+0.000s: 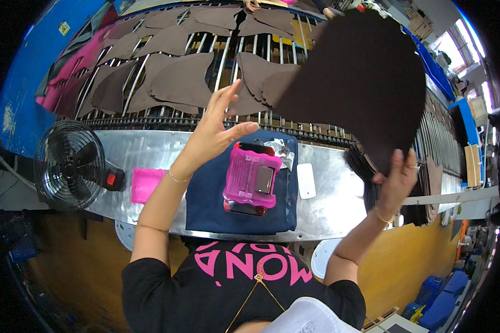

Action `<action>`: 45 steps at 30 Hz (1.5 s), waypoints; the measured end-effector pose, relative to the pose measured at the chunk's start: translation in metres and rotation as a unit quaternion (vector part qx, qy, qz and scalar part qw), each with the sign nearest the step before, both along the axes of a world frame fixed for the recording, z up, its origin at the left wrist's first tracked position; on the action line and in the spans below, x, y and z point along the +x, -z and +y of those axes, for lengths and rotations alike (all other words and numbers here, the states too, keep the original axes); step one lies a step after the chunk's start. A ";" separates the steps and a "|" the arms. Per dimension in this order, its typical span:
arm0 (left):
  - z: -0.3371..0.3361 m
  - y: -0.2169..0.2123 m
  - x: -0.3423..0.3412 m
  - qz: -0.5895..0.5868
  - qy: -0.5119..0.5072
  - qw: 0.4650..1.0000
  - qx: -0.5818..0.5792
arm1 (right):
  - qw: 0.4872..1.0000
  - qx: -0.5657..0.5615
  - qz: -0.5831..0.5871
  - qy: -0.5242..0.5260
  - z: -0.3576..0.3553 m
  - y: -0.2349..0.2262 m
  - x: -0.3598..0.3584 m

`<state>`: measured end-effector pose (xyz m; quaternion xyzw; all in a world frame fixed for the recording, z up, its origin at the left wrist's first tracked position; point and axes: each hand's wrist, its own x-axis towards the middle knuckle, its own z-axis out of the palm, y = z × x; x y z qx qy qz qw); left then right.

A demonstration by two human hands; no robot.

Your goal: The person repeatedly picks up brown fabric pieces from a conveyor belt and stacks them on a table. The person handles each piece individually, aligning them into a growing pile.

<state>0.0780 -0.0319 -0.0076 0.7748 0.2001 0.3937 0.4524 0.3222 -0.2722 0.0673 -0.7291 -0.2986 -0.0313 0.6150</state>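
Dark brown panel (366, 72) raised one-handed beyond the navy cloth

Up and to the right of the navy cloth (205, 205), the panel hangs over the far edge of the metal table, my right hand (397, 169) pinching its near edge between thumb and fingers, a grip that probably leaves its broad face free. My left hand (222, 119) is empty, fingers spread and thumb apart, above the cloth's far left corner, seemingly lifted out of the panel's way. Beyond the cloth, similar brown pieces (175, 80) lie overlapping on a slatted conveyor (222, 64), perhaps to save room. Right of the cloth, a stack of dark pieces (369, 191) sits near my right hand, likely for short reach. A magenta basket (239, 172) rests on the cloth, which may cushion it; left of the cloth, a fan (69, 166) stands.
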 end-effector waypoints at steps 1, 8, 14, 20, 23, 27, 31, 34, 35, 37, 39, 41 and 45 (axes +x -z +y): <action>-0.001 -0.008 -0.005 -0.016 0.045 0.993 -0.106 | 0.997 0.033 0.024 -0.072 0.011 0.012 -0.007; 0.031 -0.023 -0.096 -0.083 -0.061 0.982 -0.158 | 0.948 -0.048 -0.059 -0.310 0.066 0.069 -0.054; 0.021 -0.033 -0.153 -0.036 -0.189 0.980 -0.050 | 0.923 -0.073 -0.139 -0.351 0.081 0.093 -0.095; 0.015 -0.012 -0.156 0.032 -0.179 0.977 -0.115 | 0.893 -0.074 -0.276 -0.347 0.062 0.103 -0.089; 0.006 -0.007 -0.134 0.085 -0.138 0.985 -0.065 | 0.906 -0.085 -0.266 -0.318 0.039 0.093 -0.084; 0.001 0.009 -0.101 0.161 -0.009 0.987 -0.020 | 0.904 -0.148 -0.277 -0.291 -0.005 0.107 -0.058; -0.015 -0.003 -0.060 0.176 0.082 0.979 0.056 | 0.931 -0.211 -0.175 -0.242 -0.054 0.126 -0.049; -0.030 -0.010 -0.031 0.155 0.141 0.962 0.176 | 0.954 -0.244 -0.087 -0.154 -0.094 0.128 -0.038; -0.036 -0.013 -0.020 0.160 0.166 0.955 0.185 | 0.971 -0.207 -0.021 -0.122 -0.112 0.130 -0.032; -0.044 -0.013 -0.002 0.157 0.207 0.939 0.223 | 0.981 -0.155 0.093 -0.074 -0.137 0.110 -0.019; -0.050 -0.020 0.012 0.162 0.239 0.919 0.270 | 0.986 -0.112 0.115 -0.054 -0.171 0.101 0.009; -0.051 -0.021 0.023 0.153 0.209 0.917 0.302 | 0.993 -0.043 0.093 -0.065 -0.133 0.047 -0.001; -0.038 -0.034 0.021 0.078 0.089 0.961 0.249 | 0.994 -0.075 0.068 -0.051 -0.090 0.026 0.033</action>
